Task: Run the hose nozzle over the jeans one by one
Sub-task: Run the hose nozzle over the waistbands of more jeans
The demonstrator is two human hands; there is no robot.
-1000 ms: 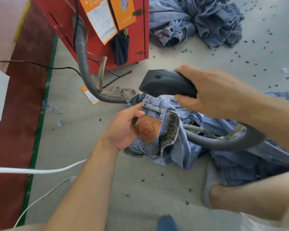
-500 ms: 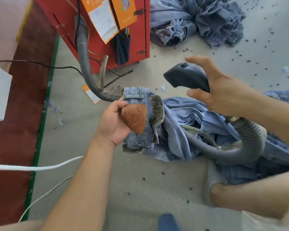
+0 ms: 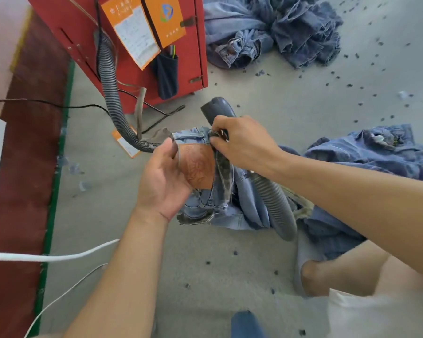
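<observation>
A pair of light blue jeans (image 3: pixel 230 211) with a brown leather patch (image 3: pixel 197 167) is lifted at the waistband in the middle of the view. My left hand (image 3: pixel 164 176) holds the waistband beside the patch, palm toward me. My right hand (image 3: pixel 242 142) grips the dark grey hose nozzle (image 3: pixel 216 109) and presses against the waistband's top edge, fingers curled over the fabric. The grey ribbed hose (image 3: pixel 274 203) loops down from under my right wrist across the jeans.
A red machine (image 3: pixel 132 45) stands at the back left, with the hose (image 3: pixel 109 86) running out of it. A heap of jeans (image 3: pixel 274 30) lies behind, more jeans (image 3: pixel 376 152) at the right. Dark scraps dot the grey floor. White cables (image 3: pixel 51 258) cross the left.
My right hand has come down and left with the nozzle, from above the jeans onto the waistband. My left hand has turned the waistband so the patch faces up.
</observation>
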